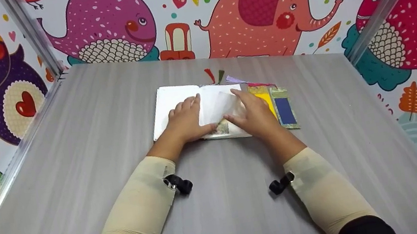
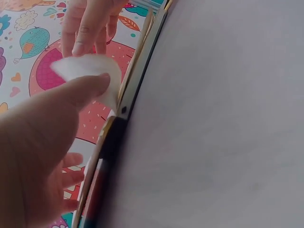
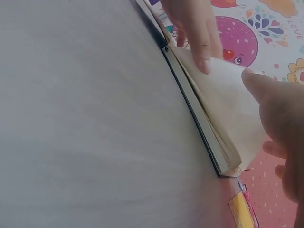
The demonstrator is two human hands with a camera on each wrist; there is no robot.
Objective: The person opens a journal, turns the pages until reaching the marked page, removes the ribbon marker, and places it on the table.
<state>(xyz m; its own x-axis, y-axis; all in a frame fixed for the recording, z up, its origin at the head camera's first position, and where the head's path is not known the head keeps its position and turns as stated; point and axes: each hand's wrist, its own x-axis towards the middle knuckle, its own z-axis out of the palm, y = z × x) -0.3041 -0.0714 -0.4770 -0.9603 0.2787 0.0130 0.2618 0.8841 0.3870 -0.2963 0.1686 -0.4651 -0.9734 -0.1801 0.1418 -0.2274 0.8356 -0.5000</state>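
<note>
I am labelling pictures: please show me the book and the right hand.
Book point(image 1: 210, 106): head view, page between the hands.
Right hand point(image 1: 257, 115): head view, back of the hand.

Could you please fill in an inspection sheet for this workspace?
Surface: grey, streaked table.
Job's things: notebook lying open with blank pages showing; a lifted page rises between the hands.
Clutter: yellow card and blue-panelled card at the notebook's right; coloured tassels beyond it.
Grippers: left hand over the notebook, opened out; right hand at the lifted page, pinch unclear.
Cables: nothing seen.
Surroundings: cartoon-animal mural, metal posts.
</note>
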